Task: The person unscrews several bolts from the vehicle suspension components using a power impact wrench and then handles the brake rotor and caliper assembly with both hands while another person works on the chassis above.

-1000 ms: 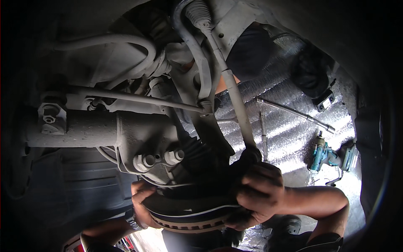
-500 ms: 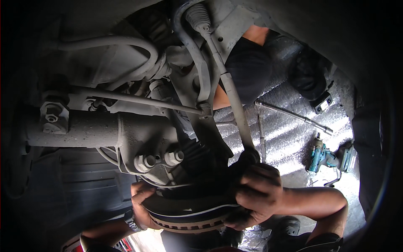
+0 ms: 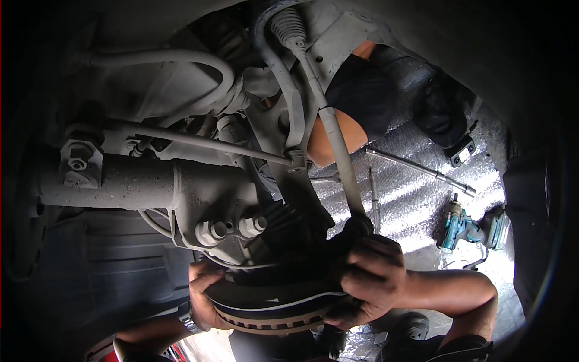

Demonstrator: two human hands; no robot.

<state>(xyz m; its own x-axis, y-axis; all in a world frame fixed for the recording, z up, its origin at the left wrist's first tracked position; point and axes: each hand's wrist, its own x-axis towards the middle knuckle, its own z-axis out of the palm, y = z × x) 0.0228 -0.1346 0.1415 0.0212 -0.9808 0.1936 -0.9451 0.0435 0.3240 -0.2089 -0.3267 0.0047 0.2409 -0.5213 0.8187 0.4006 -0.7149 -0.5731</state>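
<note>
A vented brake disc (image 3: 265, 326) sits at the lower middle, below the strut and steering knuckle. My left hand (image 3: 204, 291) is closed on its left rim, fingers over the edge, with a metal-band watch on the wrist. My right hand (image 3: 373, 279) is closed around the disc's right side, its fingers curled close below the tie rod end (image 3: 358, 225). The tie rod (image 3: 338, 148) slopes down from a ribbed rubber boot (image 3: 288, 29) to that joint. Two large bolts (image 3: 212, 233) hold the strut bracket just above the disc.
The grey strut tube (image 3: 129, 184) and a stabilizer link (image 3: 211, 145) cross the left. Another person's bare limb and dark clothing (image 3: 365, 96) show behind the tie rod. On the silvery floor mat lie a long-handled wrench (image 3: 422, 167) and a teal cordless impact wrench (image 3: 463, 229).
Both hands keep their hold on the disc, with hardly any movement. The other person's limb behind the tie rod has shifted, and more bare skin shows. The view has moved slightly.
</note>
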